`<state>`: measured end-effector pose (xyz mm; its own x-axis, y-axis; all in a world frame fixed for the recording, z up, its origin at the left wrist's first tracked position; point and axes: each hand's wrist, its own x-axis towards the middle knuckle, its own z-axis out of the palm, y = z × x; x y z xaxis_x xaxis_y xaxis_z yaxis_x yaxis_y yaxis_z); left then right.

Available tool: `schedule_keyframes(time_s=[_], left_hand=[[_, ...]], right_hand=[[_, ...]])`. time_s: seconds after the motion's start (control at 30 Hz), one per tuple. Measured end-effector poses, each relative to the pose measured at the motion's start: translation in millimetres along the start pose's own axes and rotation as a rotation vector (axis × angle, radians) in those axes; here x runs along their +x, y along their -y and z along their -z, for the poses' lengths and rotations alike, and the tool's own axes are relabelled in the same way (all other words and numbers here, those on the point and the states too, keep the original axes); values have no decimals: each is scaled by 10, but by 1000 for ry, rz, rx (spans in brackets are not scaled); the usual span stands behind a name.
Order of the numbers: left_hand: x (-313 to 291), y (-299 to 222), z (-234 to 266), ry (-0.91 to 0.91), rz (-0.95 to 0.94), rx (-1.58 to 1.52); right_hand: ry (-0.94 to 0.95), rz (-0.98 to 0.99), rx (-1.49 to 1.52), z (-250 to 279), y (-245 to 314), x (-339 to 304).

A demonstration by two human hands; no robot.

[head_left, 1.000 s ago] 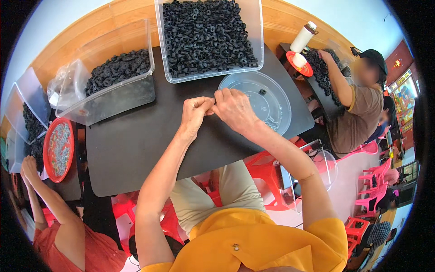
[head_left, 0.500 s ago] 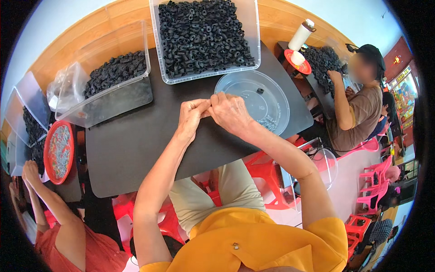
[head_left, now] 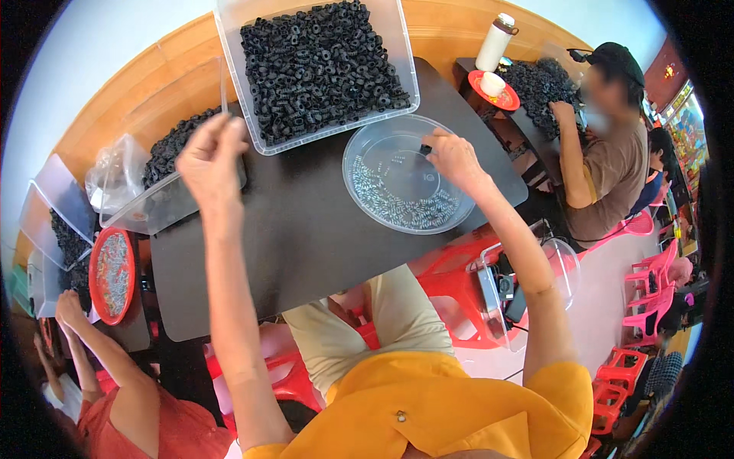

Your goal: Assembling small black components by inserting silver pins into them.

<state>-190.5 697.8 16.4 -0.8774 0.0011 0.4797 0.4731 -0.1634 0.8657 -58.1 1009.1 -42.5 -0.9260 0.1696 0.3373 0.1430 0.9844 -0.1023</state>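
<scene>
My right hand [head_left: 456, 159] reaches over a round clear plastic tray [head_left: 373, 143], its fingertips pinching a small black plastic piece [head_left: 426, 149]. Many small silvery pins [head_left: 409, 210] lie scattered along the tray's near and left part. Raised at the left is my left hand [head_left: 212, 157], in front of a clear bin [head_left: 164, 205] of black clustered pieces. Its fingers look curled but are blurred, so whether they hold anything cannot be made out. Beyond both hands stands a big clear bin [head_left: 336, 131] full of small black tubular pieces [head_left: 321, 73].
All this stands on a dark table [head_left: 267, 252]. A red oval tray [head_left: 132, 275] of pins sits left, beside a co-worker in a red top [head_left: 145, 405]. Another person in a brown shirt [head_left: 612, 161] works at the right, near a white bottle [head_left: 497, 42]. Red stools [head_left: 459, 306] stand below.
My hands were together above the table; they have parted. The left has swung up and left to the bin, the right onto the round tray, taking hold of the black piece lying there.
</scene>
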Motion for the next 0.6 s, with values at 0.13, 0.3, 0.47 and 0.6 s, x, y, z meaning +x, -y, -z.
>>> schedule_keyframes(time_s=[0.13,0.3,0.47,0.6], left_hand=[[604,-42,412,-84,-49,375],[642,160,541,-289,-555,941],[-112,90,-105,31,-466,478],[-594,247,-475,538,183,76]], right_hand=[[54,10,-28,-142,-116,5],[35,81,-100,-230,-146,42],[-69,159,-125,-341,-235,16],[-150,188,387,-258,-108,-14]])
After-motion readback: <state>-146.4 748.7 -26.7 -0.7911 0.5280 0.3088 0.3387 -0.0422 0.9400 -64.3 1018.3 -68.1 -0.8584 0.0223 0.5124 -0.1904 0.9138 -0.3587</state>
